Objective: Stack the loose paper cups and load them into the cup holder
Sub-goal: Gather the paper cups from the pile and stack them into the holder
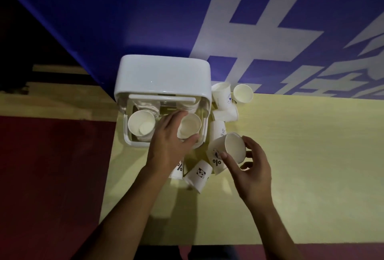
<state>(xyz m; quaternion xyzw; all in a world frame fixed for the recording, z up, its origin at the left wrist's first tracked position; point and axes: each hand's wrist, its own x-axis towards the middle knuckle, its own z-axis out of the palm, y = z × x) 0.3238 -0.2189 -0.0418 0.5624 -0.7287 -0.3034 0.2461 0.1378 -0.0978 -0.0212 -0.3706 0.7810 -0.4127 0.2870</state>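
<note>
The white cup holder [164, 76] stands at the table's far left edge, its front section open. Inside on the left sits a stack of paper cups [141, 124]. My left hand [168, 145] grips a paper cup [190, 127] over the holder's right slot, fingers and thumb curled round its rim. My right hand [249, 168] pinches a tilted paper cup [230, 149] with a "%" print, just right of the holder. Loose cups lie on the table: one with a panda print [198, 175] and another [177, 169] partly hidden under my left wrist.
Several more loose cups [226, 101] lie clustered right of the holder, one upright [243, 93]. The yellow table [301, 166] stretches to the right. A blue banner with white characters [228, 20] hangs behind. Red floor [52, 166] lies left of the table.
</note>
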